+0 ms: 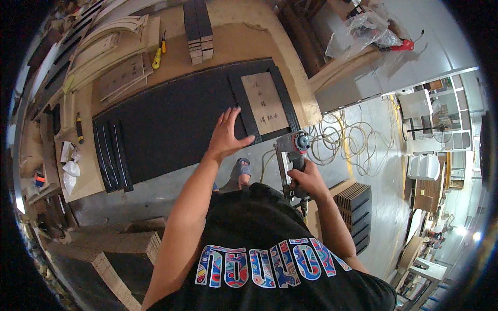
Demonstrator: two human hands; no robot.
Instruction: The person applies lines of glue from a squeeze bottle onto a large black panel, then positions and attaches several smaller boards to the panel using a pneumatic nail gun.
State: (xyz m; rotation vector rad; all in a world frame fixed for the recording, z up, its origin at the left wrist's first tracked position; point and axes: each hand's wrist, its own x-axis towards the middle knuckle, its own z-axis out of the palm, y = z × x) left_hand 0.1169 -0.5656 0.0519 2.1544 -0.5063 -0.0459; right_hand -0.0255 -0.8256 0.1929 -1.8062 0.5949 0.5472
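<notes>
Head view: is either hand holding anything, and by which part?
The right hand grips a nail gun by its handle. The left hand holds nothing; it lies flat, fingers spread, on the black panel.

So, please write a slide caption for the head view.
Left hand flat on black panel; right hand grips nail gun.

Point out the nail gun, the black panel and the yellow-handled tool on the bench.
nail gun [293, 146]: head view, on its grey body above the right hand's grip.
black panel [171, 129]: head view, on the bare middle of its dark face.
yellow-handled tool [157, 58]: head view, on the yellow handle.
</notes>
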